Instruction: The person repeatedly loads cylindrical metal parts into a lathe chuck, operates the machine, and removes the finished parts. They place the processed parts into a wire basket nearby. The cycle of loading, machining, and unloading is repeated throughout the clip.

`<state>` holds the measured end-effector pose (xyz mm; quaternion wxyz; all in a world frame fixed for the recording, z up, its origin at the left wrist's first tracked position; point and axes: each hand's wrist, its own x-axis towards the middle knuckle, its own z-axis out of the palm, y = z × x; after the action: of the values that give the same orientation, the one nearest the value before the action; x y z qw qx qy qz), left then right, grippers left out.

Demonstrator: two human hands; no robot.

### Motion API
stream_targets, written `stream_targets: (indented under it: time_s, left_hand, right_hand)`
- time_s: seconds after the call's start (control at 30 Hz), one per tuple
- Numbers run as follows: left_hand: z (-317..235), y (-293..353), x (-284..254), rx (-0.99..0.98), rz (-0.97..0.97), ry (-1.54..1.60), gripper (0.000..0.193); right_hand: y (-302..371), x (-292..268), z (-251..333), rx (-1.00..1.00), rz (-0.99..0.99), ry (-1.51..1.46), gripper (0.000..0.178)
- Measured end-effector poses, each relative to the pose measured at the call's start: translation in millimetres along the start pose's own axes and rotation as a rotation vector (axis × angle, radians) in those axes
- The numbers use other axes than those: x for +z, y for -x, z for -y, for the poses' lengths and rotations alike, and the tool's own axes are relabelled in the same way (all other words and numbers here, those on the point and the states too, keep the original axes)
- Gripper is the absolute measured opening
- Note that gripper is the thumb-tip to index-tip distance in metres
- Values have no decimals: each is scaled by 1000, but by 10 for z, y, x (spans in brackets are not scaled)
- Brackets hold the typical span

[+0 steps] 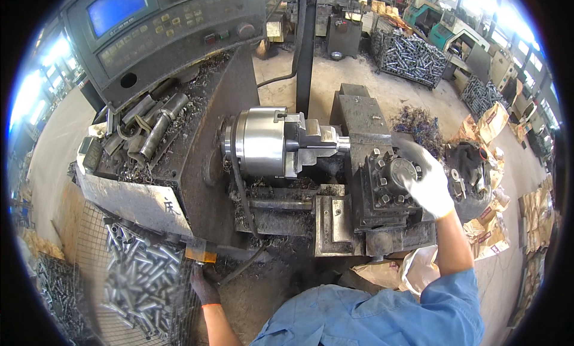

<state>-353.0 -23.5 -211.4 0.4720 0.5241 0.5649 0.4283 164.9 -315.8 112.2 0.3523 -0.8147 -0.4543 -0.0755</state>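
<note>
My right hand, in a white glove, is over the right side of the tool post on the lathe. Its fingers are smeared by motion, so what they hold, if anything, does not show. My left hand, in a dark glove, is low at the left, just below an orange block on the machine's front and beside a wire basket of metal tubes. Its finger pose is unclear. Between my hands and farther off, the shiny chuck has its jaws facing the tool post side.
A control panel with a blue screen rises at the far left. Used metal parts and chips lie on the headstock. Dark swarf is heaped behind the tool post. Paper sacks lie at right; a full parts cage stands farther back.
</note>
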Motion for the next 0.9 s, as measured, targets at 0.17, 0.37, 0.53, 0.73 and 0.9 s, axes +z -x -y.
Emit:
stream_targets:
  time_s: [0.17,0.37,0.53,0.73,0.9]
  left_hand:
    - [-1328,267,230,628,-388,-695,51]
    - [-3490,-106,1786,1327,-191,-745,54]
    - [-4586,-1038,3059,931,-151,-1030,86]
    - [-4644,-774,3137,909,-166,-1011,82]
    - [-2613,672,1852,781,191,-897,51]
  right_hand:
    - [660,-71,-33,-243,-80,45,38]
    - [987,119,-18,-201,124,-264,39]
    - [1175,350,-265,-130,381,-390,38]
    - [1429,494,-404,-6,533,-433,38]
    - [1209,1013,76,-134,825,-741,51]
